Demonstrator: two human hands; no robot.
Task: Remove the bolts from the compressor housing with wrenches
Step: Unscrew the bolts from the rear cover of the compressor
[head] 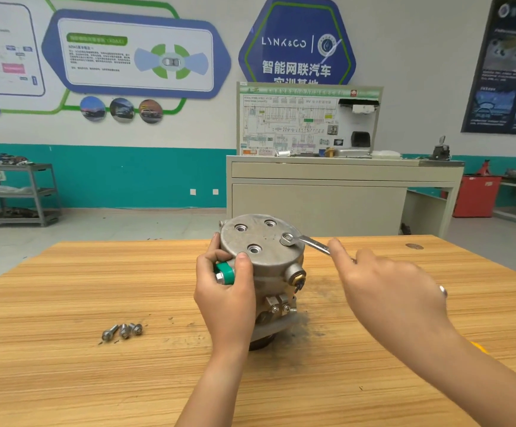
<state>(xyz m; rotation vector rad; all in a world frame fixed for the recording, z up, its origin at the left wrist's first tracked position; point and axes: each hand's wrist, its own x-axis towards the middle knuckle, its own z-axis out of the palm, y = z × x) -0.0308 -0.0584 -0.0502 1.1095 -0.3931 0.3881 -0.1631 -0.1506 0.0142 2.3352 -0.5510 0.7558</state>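
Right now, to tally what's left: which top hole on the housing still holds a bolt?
The rightmost: its bolt sits in the wrench; the other three are empty.

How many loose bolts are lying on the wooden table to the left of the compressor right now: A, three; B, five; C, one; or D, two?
A: three loose steel bolts lie together on the light wooden table, left of the grey metal compressor housing. The housing's top shows three empty holes and one remaining bolt under the steel wrench.
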